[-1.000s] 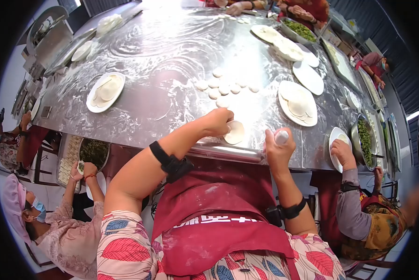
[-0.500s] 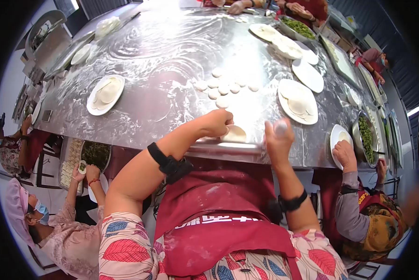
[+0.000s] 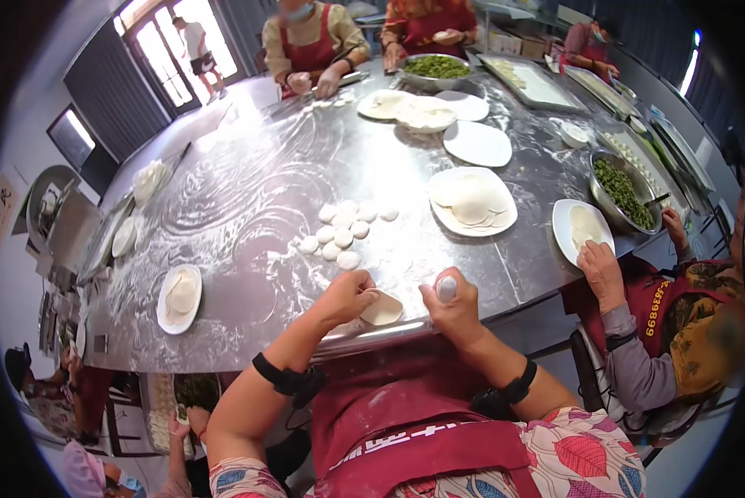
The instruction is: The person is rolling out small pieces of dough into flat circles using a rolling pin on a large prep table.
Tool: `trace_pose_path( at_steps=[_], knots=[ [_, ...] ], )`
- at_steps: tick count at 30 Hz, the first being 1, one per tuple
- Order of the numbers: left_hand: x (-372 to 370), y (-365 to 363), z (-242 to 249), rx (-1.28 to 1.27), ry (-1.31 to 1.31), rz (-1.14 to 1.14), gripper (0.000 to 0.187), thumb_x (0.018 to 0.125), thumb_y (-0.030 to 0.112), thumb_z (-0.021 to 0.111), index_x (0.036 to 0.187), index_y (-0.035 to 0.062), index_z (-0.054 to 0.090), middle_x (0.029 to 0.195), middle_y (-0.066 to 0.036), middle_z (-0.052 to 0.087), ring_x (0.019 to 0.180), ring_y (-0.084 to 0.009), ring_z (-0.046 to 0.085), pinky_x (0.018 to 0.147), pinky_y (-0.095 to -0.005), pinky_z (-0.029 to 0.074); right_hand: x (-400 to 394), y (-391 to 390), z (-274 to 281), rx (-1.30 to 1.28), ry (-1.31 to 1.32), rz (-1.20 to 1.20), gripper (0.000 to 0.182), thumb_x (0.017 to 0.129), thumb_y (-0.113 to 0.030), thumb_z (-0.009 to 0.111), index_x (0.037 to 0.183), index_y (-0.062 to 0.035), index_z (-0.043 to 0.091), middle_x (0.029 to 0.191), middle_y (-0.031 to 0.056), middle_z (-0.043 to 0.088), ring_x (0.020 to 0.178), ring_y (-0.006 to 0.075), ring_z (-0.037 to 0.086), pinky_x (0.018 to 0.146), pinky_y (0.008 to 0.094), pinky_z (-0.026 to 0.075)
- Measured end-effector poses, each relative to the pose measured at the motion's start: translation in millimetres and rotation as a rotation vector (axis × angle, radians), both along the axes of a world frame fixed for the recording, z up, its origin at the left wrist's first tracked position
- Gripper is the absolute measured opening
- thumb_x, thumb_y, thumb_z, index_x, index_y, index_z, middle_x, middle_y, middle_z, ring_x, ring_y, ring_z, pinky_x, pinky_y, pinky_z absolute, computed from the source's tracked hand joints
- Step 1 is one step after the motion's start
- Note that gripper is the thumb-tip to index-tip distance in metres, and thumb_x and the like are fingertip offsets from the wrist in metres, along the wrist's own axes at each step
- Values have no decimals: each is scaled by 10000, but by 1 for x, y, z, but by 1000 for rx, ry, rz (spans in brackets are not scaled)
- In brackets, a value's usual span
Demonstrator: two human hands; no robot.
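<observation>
Near the table's front edge, a flat round dough wrapper (image 3: 382, 310) lies on the floured steel. My left hand (image 3: 344, 299) pinches its left rim between closed fingers. To the right of the wrapper, my right hand (image 3: 457, 309) is wrapped round a rolling pin (image 3: 446, 289); only its pale rounded end shows above the fist. Just beyond my left hand sits a cluster of several small flattened dough pieces (image 3: 343, 236). A white plate (image 3: 480, 227) stacked with rolled wrappers (image 3: 474, 197) stands past my right hand.
Another plate (image 3: 173, 324) with wrappers stands at left. Farther back are more white plates (image 3: 478, 144) and a bowl of green filling (image 3: 435, 68). At right, a co-worker's hand (image 3: 601, 270) touches a plate beside a second filling bowl (image 3: 625, 192). Other people stand around the steel table (image 3: 248, 207).
The view has tilted up and shifted, showing more of the room and the people opposite. My right hand still grips the rolling pin, and my left keeps hold of the wrapper.
</observation>
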State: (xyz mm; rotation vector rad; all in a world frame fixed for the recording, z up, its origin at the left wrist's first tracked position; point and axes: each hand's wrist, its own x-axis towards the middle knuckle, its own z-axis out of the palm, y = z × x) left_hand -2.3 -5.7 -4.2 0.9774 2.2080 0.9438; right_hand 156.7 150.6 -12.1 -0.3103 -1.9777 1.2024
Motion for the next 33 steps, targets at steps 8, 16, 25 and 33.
trace_pose_path(
  at_steps=[8,16,25,33],
  knots=[
    [-19,91,38,16,-345,-83,137,874,148,613,943,29,608,787,-5,579,713,-99,561,604,-255,459,-3,7,-3,-41,92,122,211,767,-65,729,822,-32,527,581,147,543,500,297,597,473,364,450],
    [-64,214,33,329,-458,37,253,911,155,571,1115,8,538,1007,-94,593,917,-187,589,807,-307,487,-1,12,-2,-28,69,165,246,770,-95,741,857,-36,518,600,162,539,508,336,589,458,365,444],
    [-69,146,-2,-286,810,-170,215,798,58,548,1009,45,588,1046,-206,558,1023,-384,552,827,-451,481,-7,13,-8,-12,142,161,260,759,-98,749,857,-33,518,590,162,532,505,334,589,446,363,436],
    [-81,145,15,-376,688,-121,221,696,112,664,914,79,659,951,-144,652,930,-325,625,774,-412,504,-9,11,2,-8,34,129,232,780,-110,736,803,-28,520,559,129,544,494,245,586,474,331,446]
  ],
)
